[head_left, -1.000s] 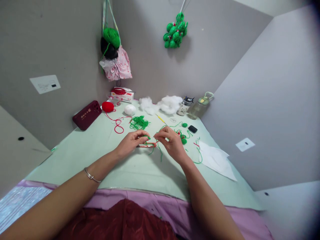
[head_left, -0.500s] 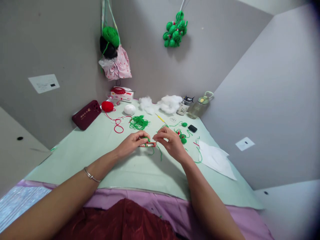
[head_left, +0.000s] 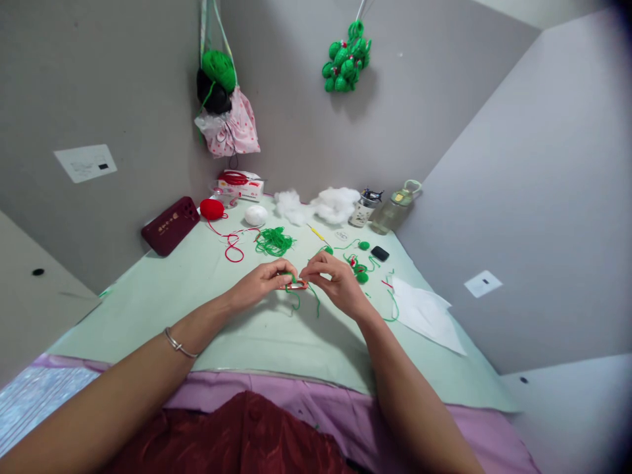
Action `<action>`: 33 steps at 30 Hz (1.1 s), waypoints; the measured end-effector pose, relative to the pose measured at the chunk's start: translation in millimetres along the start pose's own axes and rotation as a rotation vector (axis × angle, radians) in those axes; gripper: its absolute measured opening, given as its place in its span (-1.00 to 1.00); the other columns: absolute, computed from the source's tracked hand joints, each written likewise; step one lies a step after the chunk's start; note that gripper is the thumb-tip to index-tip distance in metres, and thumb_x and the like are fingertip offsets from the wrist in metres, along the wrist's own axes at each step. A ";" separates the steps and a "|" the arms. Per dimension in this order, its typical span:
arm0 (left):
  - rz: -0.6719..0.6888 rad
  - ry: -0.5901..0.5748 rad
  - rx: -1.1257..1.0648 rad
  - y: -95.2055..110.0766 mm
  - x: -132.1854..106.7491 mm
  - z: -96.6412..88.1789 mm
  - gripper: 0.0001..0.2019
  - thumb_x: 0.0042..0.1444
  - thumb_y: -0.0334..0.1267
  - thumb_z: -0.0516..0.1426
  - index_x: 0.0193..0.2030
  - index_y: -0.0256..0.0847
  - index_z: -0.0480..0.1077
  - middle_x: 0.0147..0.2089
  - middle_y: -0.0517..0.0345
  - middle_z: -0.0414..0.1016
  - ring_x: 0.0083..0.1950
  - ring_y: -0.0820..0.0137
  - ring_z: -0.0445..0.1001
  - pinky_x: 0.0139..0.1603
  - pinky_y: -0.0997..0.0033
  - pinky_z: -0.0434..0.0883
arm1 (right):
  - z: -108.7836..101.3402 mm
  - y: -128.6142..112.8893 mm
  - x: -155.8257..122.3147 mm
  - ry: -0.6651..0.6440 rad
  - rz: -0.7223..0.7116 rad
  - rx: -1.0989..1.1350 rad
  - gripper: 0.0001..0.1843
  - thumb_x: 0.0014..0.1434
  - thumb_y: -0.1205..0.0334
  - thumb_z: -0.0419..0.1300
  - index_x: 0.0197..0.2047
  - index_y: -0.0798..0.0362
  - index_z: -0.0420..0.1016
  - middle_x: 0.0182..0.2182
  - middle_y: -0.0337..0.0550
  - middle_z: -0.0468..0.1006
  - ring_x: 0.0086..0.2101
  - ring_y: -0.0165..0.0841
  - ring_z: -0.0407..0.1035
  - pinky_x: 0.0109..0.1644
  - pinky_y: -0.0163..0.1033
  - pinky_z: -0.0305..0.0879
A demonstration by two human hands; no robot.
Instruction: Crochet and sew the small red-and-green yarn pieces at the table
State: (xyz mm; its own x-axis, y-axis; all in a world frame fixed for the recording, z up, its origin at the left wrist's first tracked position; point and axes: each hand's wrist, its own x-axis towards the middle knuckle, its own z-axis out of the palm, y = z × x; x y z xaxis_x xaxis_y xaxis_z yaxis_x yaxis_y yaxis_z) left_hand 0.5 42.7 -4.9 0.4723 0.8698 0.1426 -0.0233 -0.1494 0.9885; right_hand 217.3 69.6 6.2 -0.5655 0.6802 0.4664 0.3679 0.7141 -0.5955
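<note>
My left hand (head_left: 261,283) and my right hand (head_left: 336,280) meet over the middle of the pale green table (head_left: 207,309). Both are pinched closed on a small reddish ring-shaped piece (head_left: 297,284) wound with green yarn (head_left: 301,299), whose loose ends trail down onto the table. A silver bangle (head_left: 176,344) sits on my left wrist. Just right of my right hand lie small green crocheted pieces (head_left: 361,273).
Behind the hands lie a tangle of green yarn (head_left: 274,242), red yarn and a red ball (head_left: 212,209), a white ball (head_left: 256,215), white stuffing (head_left: 336,204), a yellow hook (head_left: 316,234), a cup, a bottle (head_left: 392,214), a dark red case (head_left: 170,225) and white paper (head_left: 427,315). Green crocheted items (head_left: 345,59) hang on the wall.
Both hands have drawn slightly closer together and lifted the ring piece a little off the table; the rest is unchanged.
</note>
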 end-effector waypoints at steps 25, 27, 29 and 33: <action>-0.099 0.170 -0.198 -12.8 5.9 3.6 -0.72 0.06 -0.07 0.29 -0.25 -0.26 0.50 -0.26 0.14 0.46 -0.24 0.39 0.43 -0.12 0.36 0.35 | 24.3 -10.1 -7.9 0.083 -0.213 -0.400 -0.69 0.36 0.40 0.00 -0.02 -0.02 0.52 -0.12 -0.04 0.60 -0.20 -0.36 0.51 -0.22 -0.31 0.41; -0.109 0.175 -0.218 -13.0 5.8 3.3 -0.72 0.05 -0.07 0.29 -0.25 -0.26 0.51 -0.26 0.13 0.46 -0.26 0.40 0.42 -0.13 0.37 0.36 | 23.1 -8.0 -9.2 0.061 -0.216 -0.423 -0.63 0.35 0.45 -0.04 0.03 -0.03 0.50 -0.08 -0.06 0.61 -0.18 -0.38 0.52 -0.21 -0.32 0.41; -0.115 0.175 -0.234 -12.9 5.9 3.4 -0.72 0.04 -0.07 0.29 -0.25 -0.26 0.51 -0.26 0.11 0.46 -0.27 0.38 0.42 -0.13 0.36 0.38 | 22.5 -6.3 -9.7 0.050 -0.215 -0.444 -0.63 0.35 0.44 -0.03 0.05 -0.04 0.48 -0.04 -0.06 0.60 -0.13 -0.37 0.52 -0.18 -0.32 0.42; -0.104 0.147 -0.207 -14.5 6.6 4.3 -0.71 0.05 -0.06 0.28 -0.25 -0.26 0.51 -0.22 0.07 0.50 -0.21 0.34 0.45 -0.09 0.33 0.38 | 24.5 -10.6 -7.9 0.103 -0.210 -0.507 -0.70 0.34 0.41 0.03 -0.06 -0.05 0.54 -0.10 -0.07 0.62 -0.17 -0.34 0.50 -0.22 -0.30 0.40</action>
State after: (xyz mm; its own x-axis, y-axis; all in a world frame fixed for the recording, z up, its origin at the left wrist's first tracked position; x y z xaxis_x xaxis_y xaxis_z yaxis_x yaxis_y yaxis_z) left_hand 7.7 48.6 -18.5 0.3494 0.9365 0.0302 -0.1681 0.0309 0.9853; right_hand 199.8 52.6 -7.3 -0.5988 0.5095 0.6179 0.5790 0.8085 -0.1056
